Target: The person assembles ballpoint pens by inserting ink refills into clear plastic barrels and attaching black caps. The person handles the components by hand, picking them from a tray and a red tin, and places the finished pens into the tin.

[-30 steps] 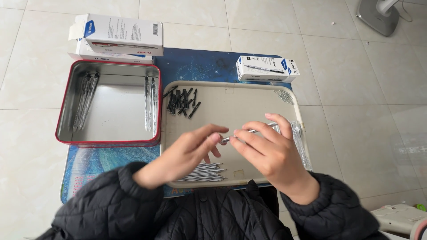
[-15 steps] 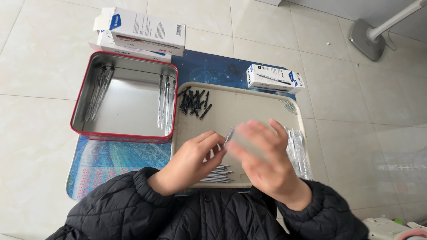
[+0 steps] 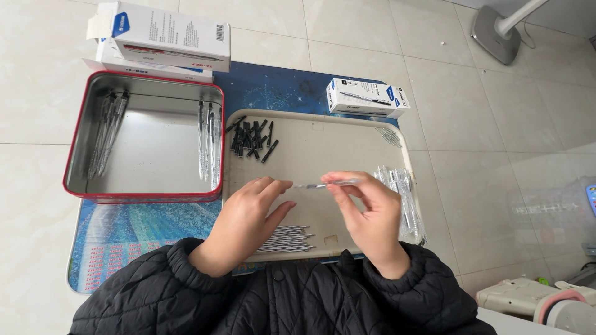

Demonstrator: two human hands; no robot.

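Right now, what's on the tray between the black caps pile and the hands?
Head view: bare beige tray between the black caps and the left hand and right hand, which hold a clear pen.

We could not tell whether the left hand (image 3: 248,214) touched the thin pen part (image 3: 326,184) pinched by the right hand (image 3: 369,214), whose palm hid the grip, while the picture's edge cut off the stand (image 3: 496,28) and the machine (image 3: 546,301)
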